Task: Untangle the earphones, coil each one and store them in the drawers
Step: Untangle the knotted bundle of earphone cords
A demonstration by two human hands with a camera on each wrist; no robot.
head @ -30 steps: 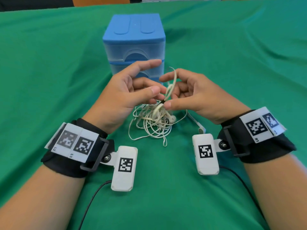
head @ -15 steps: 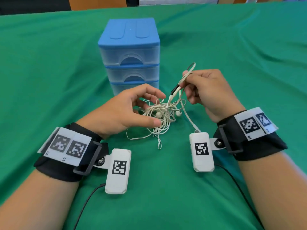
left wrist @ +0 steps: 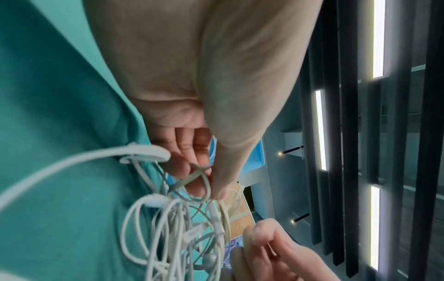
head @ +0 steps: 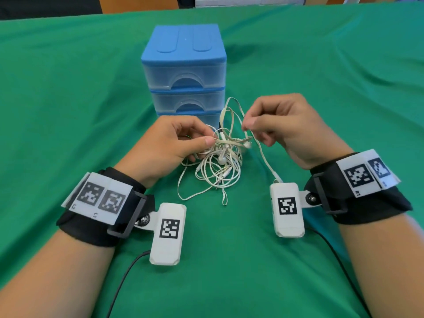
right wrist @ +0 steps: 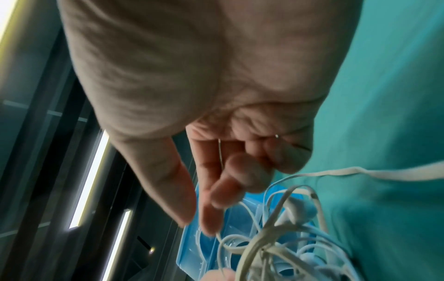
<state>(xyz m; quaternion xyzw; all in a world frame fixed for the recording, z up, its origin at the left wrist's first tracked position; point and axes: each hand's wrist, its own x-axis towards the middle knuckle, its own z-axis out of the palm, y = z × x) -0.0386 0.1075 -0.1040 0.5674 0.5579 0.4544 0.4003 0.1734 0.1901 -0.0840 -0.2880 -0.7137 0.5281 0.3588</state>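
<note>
A knot of white earphones (head: 218, 164) (left wrist: 182, 233) (right wrist: 283, 243) lies on the green cloth between both hands, in front of the blue drawer unit (head: 183, 72). My left hand (head: 176, 143) (left wrist: 206, 182) pinches cable loops at the knot's left side between thumb and fingers. My right hand (head: 270, 125) (right wrist: 199, 218) is curled and pinches one thin cable, which runs down to a plug (head: 276, 177) on the cloth. All three drawers are shut.
The green cloth (head: 229, 260) covers the whole table. White camera boxes (head: 168, 232) hang from both black wrist bands, with dark cords trailing toward me. A brown chair back (head: 137, 3) stands beyond the far edge.
My right hand let go of the flat cable with the dark piece, dropped lower and now pinches a thin cable. My left hand closed from spread fingers onto the knot.
</note>
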